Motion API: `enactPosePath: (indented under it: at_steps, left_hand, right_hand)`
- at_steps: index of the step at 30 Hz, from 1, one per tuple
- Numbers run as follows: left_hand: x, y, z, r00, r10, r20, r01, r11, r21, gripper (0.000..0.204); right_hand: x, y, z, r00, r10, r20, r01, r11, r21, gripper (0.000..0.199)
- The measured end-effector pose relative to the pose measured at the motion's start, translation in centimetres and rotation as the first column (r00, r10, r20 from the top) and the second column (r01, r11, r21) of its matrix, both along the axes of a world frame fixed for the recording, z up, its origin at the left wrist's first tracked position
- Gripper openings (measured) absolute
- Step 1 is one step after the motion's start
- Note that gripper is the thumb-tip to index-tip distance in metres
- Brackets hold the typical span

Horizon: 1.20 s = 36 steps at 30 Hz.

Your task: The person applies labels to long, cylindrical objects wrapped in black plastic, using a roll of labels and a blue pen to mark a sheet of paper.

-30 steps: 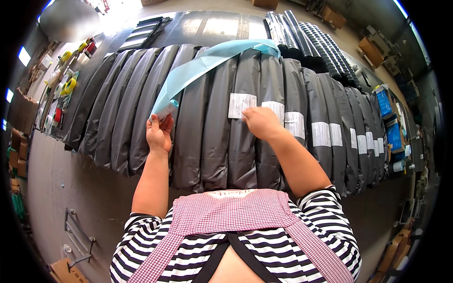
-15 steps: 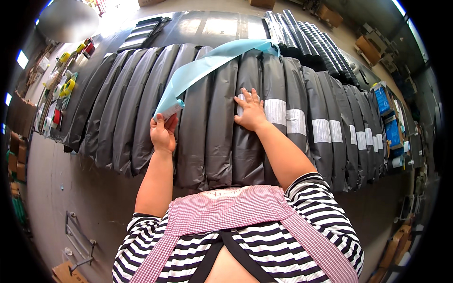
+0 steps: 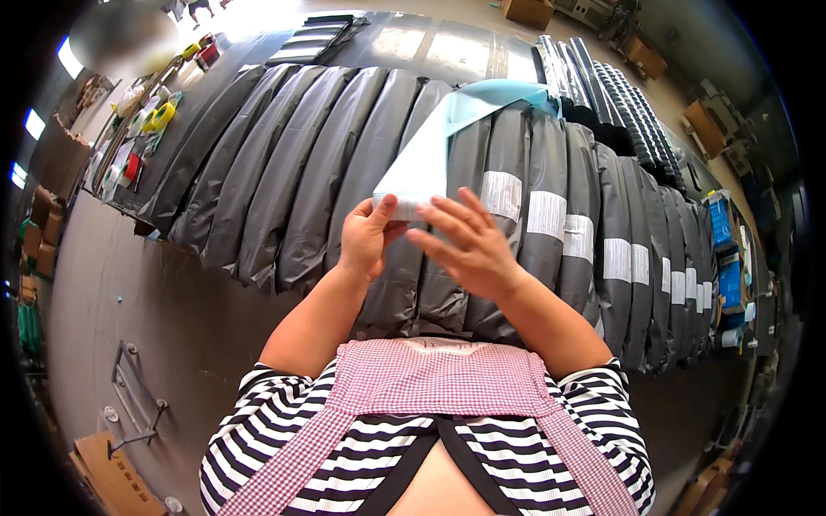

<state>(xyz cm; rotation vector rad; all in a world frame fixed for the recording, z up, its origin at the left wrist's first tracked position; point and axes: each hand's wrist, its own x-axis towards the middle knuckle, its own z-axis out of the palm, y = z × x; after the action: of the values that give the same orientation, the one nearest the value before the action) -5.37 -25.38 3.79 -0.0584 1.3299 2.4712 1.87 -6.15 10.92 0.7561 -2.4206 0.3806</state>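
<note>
My left hand (image 3: 368, 241) pinches the near end of a roll of white printed labels (image 3: 404, 205), thumb on top. From it a long light-blue backing strip (image 3: 495, 95) runs up and right across the packages, with a fold midway. My right hand (image 3: 473, 245), a little blurred, hovers beside the roll with its fingers spread; I see nothing held in it. Beneath both hands lies a row of long grey plastic-wrapped packages (image 3: 301, 172). Several to the right bear a white label (image 3: 546, 213); those to the left show none.
Dark, shiny rolls (image 3: 572, 73) and ridged black ones (image 3: 632, 112) lie at the back right of the table (image 3: 404, 43). Tape rolls (image 3: 159, 118) sit at the far left, blue boxes (image 3: 727, 249) at the far right. A metal-framed trolley (image 3: 138, 396) stands on the floor, lower left.
My left hand has moved right with the label roll, drawing the strip over. My right hand has lifted off a package's label and come back toward the roll. The view has shifted slightly.
</note>
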Motion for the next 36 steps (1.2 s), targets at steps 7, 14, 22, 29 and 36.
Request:
enactPosePath:
  at_steps: [7, 14, 22, 29, 36]
  left_hand:
    - [2.0, -0.8, 3.7, 0.959, -0.251, -0.133, 0.247, 0.968, -0.044, 0.027]
    - [2.4, -1.3, 3.3, 0.918, -0.34, -0.203, 0.296, 0.93, -0.219, 0.021]
    - [2.6, -2.1, 3.7, 0.961, -0.27, -0.064, 0.269, 0.963, -0.013, 0.034]
    - [3.8, -2.1, 3.6, 0.957, -0.179, -0.229, 0.196, 0.979, 0.054, 0.027]
    - [4.9, -2.8, 4.3, 0.761, -0.179, -0.624, 0.089, 0.981, -0.174, 0.017]
  right_hand:
    - [0.1, -0.8, -1.1, 0.988, 0.059, 0.146, 0.01, 0.903, -0.429, 0.028]
    - [0.8, -0.9, -1.5, 0.701, 0.446, 0.557, 0.443, 0.339, -0.83, 0.026]
    - [2.6, -2.7, 0.0, 0.969, 0.004, 0.246, 0.125, 0.854, -0.505, 0.047]
    - [3.6, -4.1, 0.9, 0.947, 0.048, 0.317, 0.184, 0.727, -0.661, 0.037]
    - [4.0, -4.8, 0.4, 0.92, 0.242, 0.308, 0.173, 0.454, -0.874, 0.025]
